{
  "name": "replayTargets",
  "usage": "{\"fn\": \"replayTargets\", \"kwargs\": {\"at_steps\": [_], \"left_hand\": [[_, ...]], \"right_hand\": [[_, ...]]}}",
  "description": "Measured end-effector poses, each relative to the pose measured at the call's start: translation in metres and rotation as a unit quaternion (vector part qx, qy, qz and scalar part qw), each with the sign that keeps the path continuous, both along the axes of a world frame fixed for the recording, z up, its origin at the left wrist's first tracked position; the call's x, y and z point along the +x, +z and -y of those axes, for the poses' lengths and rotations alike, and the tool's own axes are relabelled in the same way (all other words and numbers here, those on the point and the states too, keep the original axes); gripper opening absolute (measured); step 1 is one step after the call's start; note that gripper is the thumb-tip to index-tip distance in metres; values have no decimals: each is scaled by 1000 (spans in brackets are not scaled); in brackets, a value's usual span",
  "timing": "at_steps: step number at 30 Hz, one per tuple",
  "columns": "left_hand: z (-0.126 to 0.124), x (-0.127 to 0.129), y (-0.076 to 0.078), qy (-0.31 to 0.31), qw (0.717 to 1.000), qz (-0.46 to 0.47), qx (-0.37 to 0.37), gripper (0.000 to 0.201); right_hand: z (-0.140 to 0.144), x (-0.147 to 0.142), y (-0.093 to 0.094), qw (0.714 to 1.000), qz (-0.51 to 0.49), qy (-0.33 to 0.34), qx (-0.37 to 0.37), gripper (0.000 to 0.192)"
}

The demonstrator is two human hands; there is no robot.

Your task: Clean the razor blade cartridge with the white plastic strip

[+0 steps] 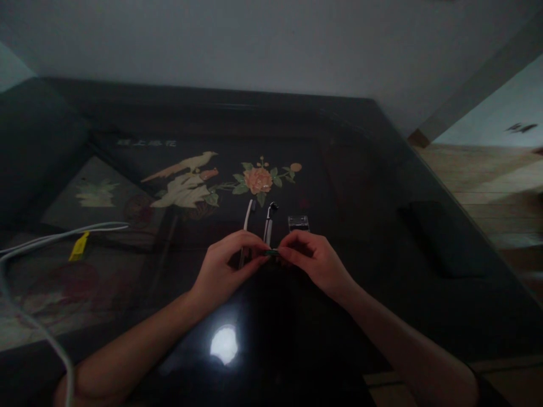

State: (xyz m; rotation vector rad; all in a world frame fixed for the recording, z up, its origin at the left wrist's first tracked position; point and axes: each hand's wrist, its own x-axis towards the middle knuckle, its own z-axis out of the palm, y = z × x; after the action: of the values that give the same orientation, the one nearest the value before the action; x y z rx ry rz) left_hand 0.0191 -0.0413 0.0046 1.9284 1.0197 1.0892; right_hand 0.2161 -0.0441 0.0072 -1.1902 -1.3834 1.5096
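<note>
My left hand (231, 257) and my right hand (316, 257) meet over the dark table, each with thumb and fingers pinched together. Between the fingertips is a small dark strip-like piece (272, 252) with a greenish tint, held from both ends; its kind is too small to make out. Just beyond my left hand lies a white toothbrush (248, 213) with dark bristles, partly covered by the fingers. Beside it rests a slim black-and-white handle (268, 223) with a curved black head. A small clear plastic case (298, 222) sits just past my right hand's knuckles.
The glossy dark table (360, 169) shows a bird-and-flower picture and a bright light reflection. A white cable (46, 234) with a yellow tag (79, 247) runs along the left. A flat black object (445, 240) lies at the right, near the table's edge.
</note>
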Motion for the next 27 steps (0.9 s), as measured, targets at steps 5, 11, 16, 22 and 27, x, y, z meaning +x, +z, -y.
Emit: {"fn": "replayTargets", "kwargs": {"at_steps": [5, 11, 16, 22, 27], "left_hand": [[0, 0, -3, 37, 999, -27, -15, 17], [0, 1, -7, 41, 998, -45, -4, 11], [1, 3, -6, 12, 998, -52, 23, 14], [0, 4, -4, 3, 998, -56, 34, 14], [1, 4, -5, -2, 998, -58, 39, 16]], "right_hand": [[-8, 9, -1, 996, 53, -33, 68, 16], [-29, 36, -5, 965, 159, -133, 161, 9], [-42, 51, -16, 933, 234, -153, 227, 7], [-51, 50, -29, 918, 271, -149, 249, 7], [-52, 47, -33, 916, 273, -136, 259, 6]]}}
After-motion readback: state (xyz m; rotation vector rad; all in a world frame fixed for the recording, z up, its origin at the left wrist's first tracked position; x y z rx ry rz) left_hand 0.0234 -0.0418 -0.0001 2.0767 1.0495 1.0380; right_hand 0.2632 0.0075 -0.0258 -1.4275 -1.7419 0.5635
